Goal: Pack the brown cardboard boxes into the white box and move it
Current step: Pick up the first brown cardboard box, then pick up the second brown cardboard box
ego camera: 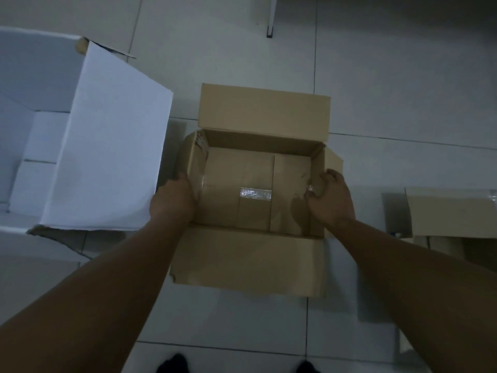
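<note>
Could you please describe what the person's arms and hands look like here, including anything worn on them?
Both arms are bare from the frame's lower edge to the wrist: no sleeves show. The left hand and right hand wear no gloves, and no watch, ring or bracelet is visible, though the dim light could hide small items. No markings can be made out on either forearm.

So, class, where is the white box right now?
In the head view the white box stands open on the floor at the left, beside the open brown box held by both hands.

white box (107, 146) left | brown cardboard box (258, 189) centre | second box (451, 214) right
</note>
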Action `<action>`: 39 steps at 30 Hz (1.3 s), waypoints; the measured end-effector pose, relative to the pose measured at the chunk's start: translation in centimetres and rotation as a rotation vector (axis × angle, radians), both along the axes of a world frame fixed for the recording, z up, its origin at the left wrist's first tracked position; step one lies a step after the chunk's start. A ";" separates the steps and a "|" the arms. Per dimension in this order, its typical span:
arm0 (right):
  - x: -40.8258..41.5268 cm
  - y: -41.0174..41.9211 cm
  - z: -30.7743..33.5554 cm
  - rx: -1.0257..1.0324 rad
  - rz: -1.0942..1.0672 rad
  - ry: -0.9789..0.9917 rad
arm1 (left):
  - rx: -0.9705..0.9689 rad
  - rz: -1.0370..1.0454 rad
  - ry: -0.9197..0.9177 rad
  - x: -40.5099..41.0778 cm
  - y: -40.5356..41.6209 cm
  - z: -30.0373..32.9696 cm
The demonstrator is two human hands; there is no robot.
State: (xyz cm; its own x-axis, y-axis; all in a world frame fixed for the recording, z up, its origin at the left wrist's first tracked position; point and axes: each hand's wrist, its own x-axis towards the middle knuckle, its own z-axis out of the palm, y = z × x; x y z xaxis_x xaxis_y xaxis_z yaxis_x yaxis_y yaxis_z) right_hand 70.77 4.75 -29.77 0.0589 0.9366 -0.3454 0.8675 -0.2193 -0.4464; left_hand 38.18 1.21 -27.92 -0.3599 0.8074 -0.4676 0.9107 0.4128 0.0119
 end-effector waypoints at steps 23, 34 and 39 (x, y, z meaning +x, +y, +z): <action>13.1 -9.9 17.9 -0.093 -0.158 -0.120 | -0.138 -0.311 -0.205 20.8 -3.6 16.0; 25.9 -19.7 12.1 -0.365 -0.544 -0.162 | -0.034 -0.575 -0.256 36.1 -6.9 11.9; 30.0 -20.6 8.5 -0.505 -0.670 -0.140 | -0.030 -0.609 -0.230 42.2 -6.6 8.7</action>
